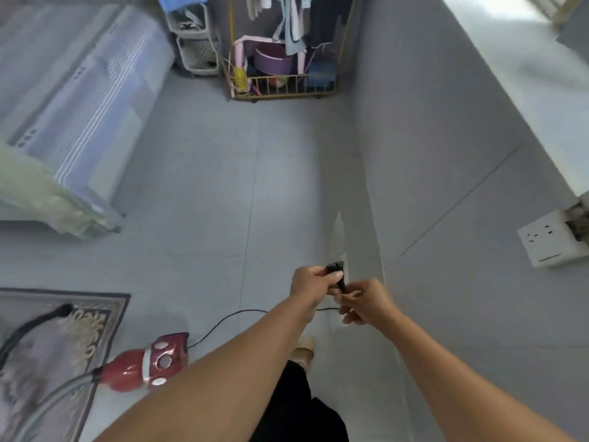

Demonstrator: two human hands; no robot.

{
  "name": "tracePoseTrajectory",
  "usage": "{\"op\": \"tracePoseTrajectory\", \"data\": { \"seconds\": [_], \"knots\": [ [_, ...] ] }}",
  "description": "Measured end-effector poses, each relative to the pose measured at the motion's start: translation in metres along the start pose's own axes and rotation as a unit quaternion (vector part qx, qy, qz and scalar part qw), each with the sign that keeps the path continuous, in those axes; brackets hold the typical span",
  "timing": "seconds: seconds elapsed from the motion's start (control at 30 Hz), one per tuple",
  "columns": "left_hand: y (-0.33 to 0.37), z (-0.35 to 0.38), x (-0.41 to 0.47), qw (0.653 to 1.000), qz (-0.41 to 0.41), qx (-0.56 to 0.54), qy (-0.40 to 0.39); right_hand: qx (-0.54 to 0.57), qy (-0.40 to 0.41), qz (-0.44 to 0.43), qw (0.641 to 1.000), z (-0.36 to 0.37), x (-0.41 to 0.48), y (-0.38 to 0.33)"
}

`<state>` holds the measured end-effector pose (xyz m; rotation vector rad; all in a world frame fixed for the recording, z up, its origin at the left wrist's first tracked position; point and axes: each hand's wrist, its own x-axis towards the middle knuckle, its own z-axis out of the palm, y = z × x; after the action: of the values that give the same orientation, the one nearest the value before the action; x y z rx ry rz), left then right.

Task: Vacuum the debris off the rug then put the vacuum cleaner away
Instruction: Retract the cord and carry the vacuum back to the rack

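My left hand (314, 279) is curled round the black plug (334, 269), thumb on top, just below the middle of the frame. My right hand (366, 303), just beside it, pinches the stub where the cord (229, 319) leaves the plug, its other fingers loosely bent. The plug's prongs are too blurred to make out. From my hands the thin cord sags to the left and runs down to the red vacuum (146, 365) at lower left. It lies on its side on the floor (207, 186), right at the edge of the rug (79, 317). Its black hose (41, 319) curves over the rug at the far left. I cannot tell whether any debris is on the rug; the pattern and blur hide it. The white socket (546, 239) sits on the wall at the right edge, well apart from my hands, with nothing plugged into it. So I judge this is the power step: the plug is in hand and free of the socket. Whether I am about to plug in or am gathering the cord to put the vacuum away, I cannot say from here. Plugging in calls for a turn to the right, prongs lined up with the slots and enough slack in the cord. Putting away calls for coiling the cord back toward the vacuum. A wire cart (283, 86) of clothes stands at top centre.
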<state>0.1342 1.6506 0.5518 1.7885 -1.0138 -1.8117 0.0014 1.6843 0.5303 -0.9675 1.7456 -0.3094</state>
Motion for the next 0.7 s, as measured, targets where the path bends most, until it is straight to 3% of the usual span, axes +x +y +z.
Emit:
{"op": "tracePoseTrajectory", "data": {
  "seconds": [0.27, 0.7],
  "knots": [
    [-0.041, -0.097, -0.025, 0.993, -0.037, -0.092, 0.066, -0.057, 0.021, -0.056, 0.997, 0.101, 0.003, -0.034],
    [-0.154, -0.311, -0.004, 0.952, -0.148, -0.237, 0.124, -0.15, -0.05, -0.075, 0.985, 0.312, 0.033, -0.105]
  ]
}}
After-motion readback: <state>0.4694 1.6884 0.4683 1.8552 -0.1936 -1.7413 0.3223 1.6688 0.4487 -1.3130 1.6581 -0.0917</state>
